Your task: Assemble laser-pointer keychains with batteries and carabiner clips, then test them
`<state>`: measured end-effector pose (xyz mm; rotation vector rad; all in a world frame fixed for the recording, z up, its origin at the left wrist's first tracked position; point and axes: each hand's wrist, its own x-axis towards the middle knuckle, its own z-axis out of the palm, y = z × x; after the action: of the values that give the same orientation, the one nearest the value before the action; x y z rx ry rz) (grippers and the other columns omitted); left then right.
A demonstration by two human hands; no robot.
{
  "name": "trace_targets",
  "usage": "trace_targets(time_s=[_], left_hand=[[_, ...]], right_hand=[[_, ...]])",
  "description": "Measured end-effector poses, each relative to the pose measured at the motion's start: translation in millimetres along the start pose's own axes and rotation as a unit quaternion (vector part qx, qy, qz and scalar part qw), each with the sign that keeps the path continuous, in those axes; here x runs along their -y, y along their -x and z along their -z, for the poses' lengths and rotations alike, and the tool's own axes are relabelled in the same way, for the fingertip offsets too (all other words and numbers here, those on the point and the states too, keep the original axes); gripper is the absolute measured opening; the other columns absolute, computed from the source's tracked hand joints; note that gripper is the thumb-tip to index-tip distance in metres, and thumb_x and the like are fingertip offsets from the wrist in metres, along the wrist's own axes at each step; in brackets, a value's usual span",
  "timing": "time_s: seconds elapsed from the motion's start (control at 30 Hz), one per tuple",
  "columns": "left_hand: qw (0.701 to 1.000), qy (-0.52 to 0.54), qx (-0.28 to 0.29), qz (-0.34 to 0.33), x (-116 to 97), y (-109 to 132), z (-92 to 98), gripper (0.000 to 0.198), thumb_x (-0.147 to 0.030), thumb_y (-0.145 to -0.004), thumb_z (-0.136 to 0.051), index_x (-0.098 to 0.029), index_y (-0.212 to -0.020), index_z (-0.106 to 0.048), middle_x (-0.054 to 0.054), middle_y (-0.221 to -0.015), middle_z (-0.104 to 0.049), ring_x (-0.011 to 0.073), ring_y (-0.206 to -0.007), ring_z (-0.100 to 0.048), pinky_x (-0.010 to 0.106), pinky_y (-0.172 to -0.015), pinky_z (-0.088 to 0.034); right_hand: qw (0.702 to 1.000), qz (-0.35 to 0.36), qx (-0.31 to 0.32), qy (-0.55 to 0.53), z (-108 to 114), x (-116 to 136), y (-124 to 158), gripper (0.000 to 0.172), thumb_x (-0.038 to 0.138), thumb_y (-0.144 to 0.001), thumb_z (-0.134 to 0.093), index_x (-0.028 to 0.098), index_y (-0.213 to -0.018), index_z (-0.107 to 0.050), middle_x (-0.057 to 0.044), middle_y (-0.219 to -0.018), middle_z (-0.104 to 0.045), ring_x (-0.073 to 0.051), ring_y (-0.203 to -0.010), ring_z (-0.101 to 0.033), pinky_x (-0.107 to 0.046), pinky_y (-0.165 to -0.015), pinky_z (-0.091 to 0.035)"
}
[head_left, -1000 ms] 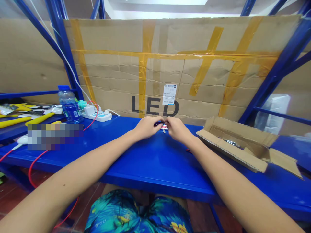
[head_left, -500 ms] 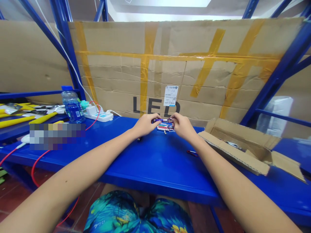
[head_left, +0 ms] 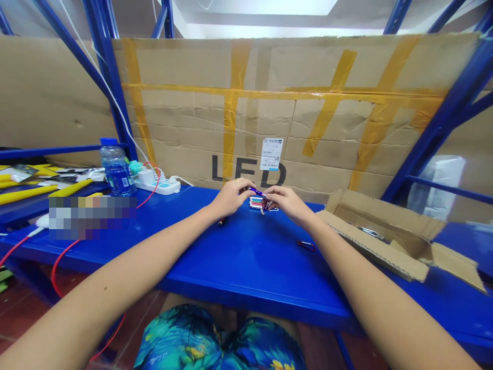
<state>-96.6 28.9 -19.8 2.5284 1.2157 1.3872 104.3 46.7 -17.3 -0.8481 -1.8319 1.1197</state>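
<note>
My left hand (head_left: 233, 198) and my right hand (head_left: 287, 201) meet above the middle of the blue steel workbench (head_left: 246, 262). Between their fingertips they hold a small purple metal keychain torch (head_left: 255, 191), tilted, with its ring end toward my right hand. Just below lies a small heap of similar slim torches (head_left: 257, 203) with metal clips, partly hidden by my fingers. A dark-tipped small item (head_left: 221, 222) lies by my left hand. A red carabiner clip (head_left: 305, 245) lies below my right hand.
An open cardboard box (head_left: 379, 236) with metal items inside stands at the right of the bench. At the left are a power strip (head_left: 156, 185), a water bottle (head_left: 116, 171), a red cable and yellow tools (head_left: 26, 193). A taped cardboard sheet (head_left: 246, 103) stands behind the bench.
My hands have come closer together, and the purple torch now tilts between them instead of lying level. The view has shifted slightly.
</note>
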Motion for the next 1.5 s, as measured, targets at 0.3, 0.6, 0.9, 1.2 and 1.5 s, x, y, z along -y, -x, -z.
trace_targets(time_s=[0.3, 0.6, 0.9, 1.2, 1.5], left_hand=[[0.950, 0.292, 0.004, 0.112, -2.7, -1.3, -10.1, 0.031, -0.042, -0.090, -0.053, -0.016, -0.103, -0.065, 0.010, -0.104, -0.069, 0.0213, -0.099, -0.063, 0.035, -0.084, -0.049], [0.780, 0.572, -0.011, 0.253, 6.3, -5.1, 2.9, 0.058, -0.061, -0.090, -0.039, -0.012, -0.100, -0.068, 0.016, -0.097, -0.071, 0.0249, -0.089, -0.066, 0.035, -0.074, -0.051], [0.770, 0.579, -0.007, 0.269, 8.7, -3.4, 0.5, 0.060, -0.064, -0.089, -0.042, -0.010, -0.096, -0.069, 0.016, -0.095, -0.069, 0.0232, -0.087, -0.065, 0.031, -0.069, -0.049], [0.777, 0.570, -0.002, 0.269, 7.3, -3.5, 0.0, 0.059, -0.064, -0.088, -0.044, -0.011, -0.095, -0.069, 0.016, -0.095, -0.069, 0.0231, -0.085, -0.064, 0.032, -0.070, -0.048], [0.766, 0.586, 0.004, 0.266, 8.6, -3.1, -0.3, 0.057, -0.062, -0.088, -0.046, -0.011, -0.091, -0.070, 0.014, -0.090, -0.069, 0.0216, -0.082, -0.063, 0.030, -0.068, -0.047]], right_hand=[[0.999, 0.003, 0.023, -0.023, -6.3, 3.1, 6.6, 0.016, 0.023, -0.070, -0.057, 0.018, -0.055, -0.055, 0.003, -0.048, -0.047, -0.011, -0.049, -0.046, -0.027, -0.053, -0.041], [0.998, 0.009, -0.005, 0.069, -4.0, 3.3, 6.7, 0.014, 0.026, -0.070, -0.055, 0.017, -0.061, -0.058, 0.002, -0.049, -0.047, -0.012, -0.049, -0.047, -0.026, -0.049, -0.038], [0.995, 0.016, 0.012, 0.097, -3.6, -1.5, 3.9, 0.016, 0.029, -0.072, -0.056, 0.016, -0.067, -0.063, 0.003, -0.051, -0.047, -0.012, -0.049, -0.049, -0.027, -0.050, -0.041], [0.990, 0.016, 0.023, 0.141, -3.7, -2.1, 3.9, 0.017, 0.029, -0.076, -0.052, 0.017, -0.064, -0.059, 0.002, -0.049, -0.051, -0.013, -0.048, -0.051, -0.027, -0.052, -0.039], [0.990, 0.029, 0.024, 0.139, -3.9, 2.4, 6.1, 0.019, 0.029, -0.076, -0.052, 0.018, -0.061, -0.057, 0.003, -0.049, -0.050, -0.013, -0.049, -0.051, -0.027, -0.054, -0.040]])
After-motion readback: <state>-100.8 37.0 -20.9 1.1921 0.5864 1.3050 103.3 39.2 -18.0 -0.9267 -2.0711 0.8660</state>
